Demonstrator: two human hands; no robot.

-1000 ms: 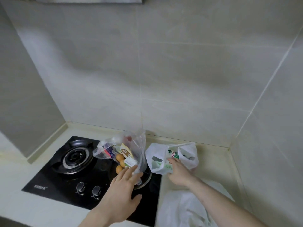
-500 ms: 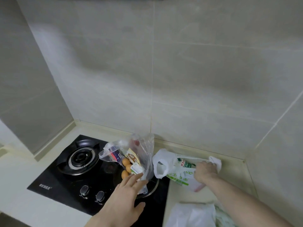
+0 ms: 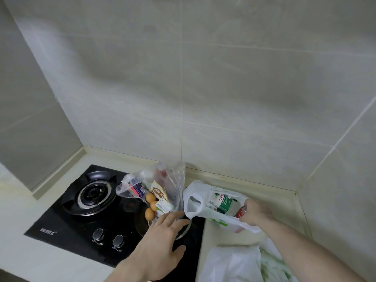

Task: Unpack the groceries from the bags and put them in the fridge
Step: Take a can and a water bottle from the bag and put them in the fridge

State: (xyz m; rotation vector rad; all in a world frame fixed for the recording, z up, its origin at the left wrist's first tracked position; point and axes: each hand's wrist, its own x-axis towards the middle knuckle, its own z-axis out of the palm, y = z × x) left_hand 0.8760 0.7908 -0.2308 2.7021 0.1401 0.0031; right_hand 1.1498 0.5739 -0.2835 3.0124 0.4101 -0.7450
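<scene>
Since a moment ago my right hand has gone deeper into the white bag and now curls round a red can at the bag's mouth, where before it only pinched the bag's far edge. My left hand has barely shifted; it hovers with fingers straight and spread, holding nothing, its fingertips just at the lower edge of the clear bag.

That white bag lies on its side on the counter, just right of the stove, with a green-labelled water bottle inside, beside the can. Sitting on the stove's right burner, the clear bag holds three brown eggs, a small milk carton, a tan packet and a dark blue packet; something red shows through its top, too blurred to name.

Right of the stove's near corner lies another white bag, crumpled, with something green showing at its right side. Two knobs sit on the stove's near edge, and the left burner has nothing on it. Grey tiled walls rise behind the stove.
</scene>
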